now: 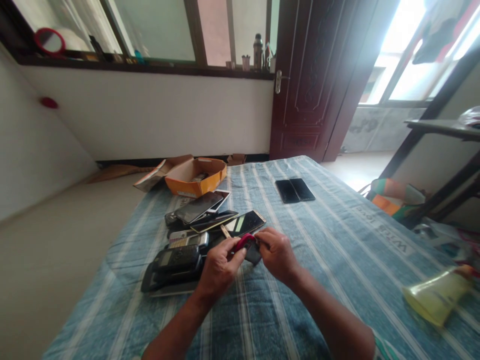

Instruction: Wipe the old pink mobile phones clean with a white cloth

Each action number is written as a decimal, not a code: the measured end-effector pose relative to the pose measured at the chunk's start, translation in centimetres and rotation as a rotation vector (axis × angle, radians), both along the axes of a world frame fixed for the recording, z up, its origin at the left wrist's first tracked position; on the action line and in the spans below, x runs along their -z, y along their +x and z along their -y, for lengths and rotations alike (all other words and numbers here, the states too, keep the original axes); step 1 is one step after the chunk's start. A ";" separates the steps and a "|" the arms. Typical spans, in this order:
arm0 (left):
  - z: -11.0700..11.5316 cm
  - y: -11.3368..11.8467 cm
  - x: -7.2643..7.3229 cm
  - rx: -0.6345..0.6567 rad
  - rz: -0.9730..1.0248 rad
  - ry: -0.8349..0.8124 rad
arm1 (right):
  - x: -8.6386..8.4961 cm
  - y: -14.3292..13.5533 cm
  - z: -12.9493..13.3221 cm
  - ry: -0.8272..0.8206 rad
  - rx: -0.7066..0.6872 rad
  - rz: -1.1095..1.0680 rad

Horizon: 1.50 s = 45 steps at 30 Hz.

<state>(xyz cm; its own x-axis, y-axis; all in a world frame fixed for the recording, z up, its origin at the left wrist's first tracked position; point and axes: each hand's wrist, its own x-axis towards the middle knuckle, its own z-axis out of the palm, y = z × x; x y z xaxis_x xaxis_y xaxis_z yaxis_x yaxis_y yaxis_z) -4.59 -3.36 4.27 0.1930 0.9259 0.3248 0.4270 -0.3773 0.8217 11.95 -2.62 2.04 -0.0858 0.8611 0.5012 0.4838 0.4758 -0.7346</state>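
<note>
Between my two hands is a small red and dark object [245,242], perhaps a small phone; its exact kind is partly hidden by my fingers. My left hand [221,265] grips its left side, thumb in front. My right hand [275,250] pinches its right edge, where a dark flat part [253,254] hangs down. Just beyond my hands lies a gold-edged smartphone [247,223]. To the left is a pile of old phones, with a black smartphone [199,207], a silver keypad phone [187,239] and a thick black device [178,259].
An open orange cardboard box [197,187] stands at the bed's far left edge. Two black smartphones [295,190] lie side by side farther right on the striped blue sheet [322,280]. A yellow transparent pouch [437,297] lies at the right. Behind is a brown door [303,100].
</note>
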 end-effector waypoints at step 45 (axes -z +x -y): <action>3.1 0.8 4.3 -0.045 -0.090 -0.011 | 2.9 1.4 2.7 -0.197 0.301 -0.271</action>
